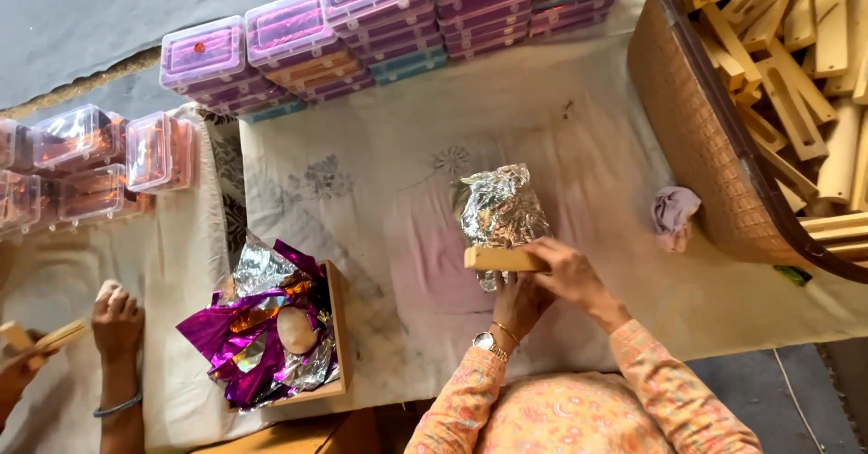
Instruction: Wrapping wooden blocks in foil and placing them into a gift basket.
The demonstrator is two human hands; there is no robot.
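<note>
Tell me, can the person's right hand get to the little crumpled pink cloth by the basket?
Probably yes. The right hand holds a flat wooden block, but only bare cloth-covered table lies between it and the crumpled pink cloth beside the brown woven basket.

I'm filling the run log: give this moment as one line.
left hand: under wooden block | right hand: grips wooden block | silver foil bundle: behind block, on cloth | basket: wooden pieces

Grey floor (81,11); pale printed cloth (380,174) spread over it, daylight.
</note>
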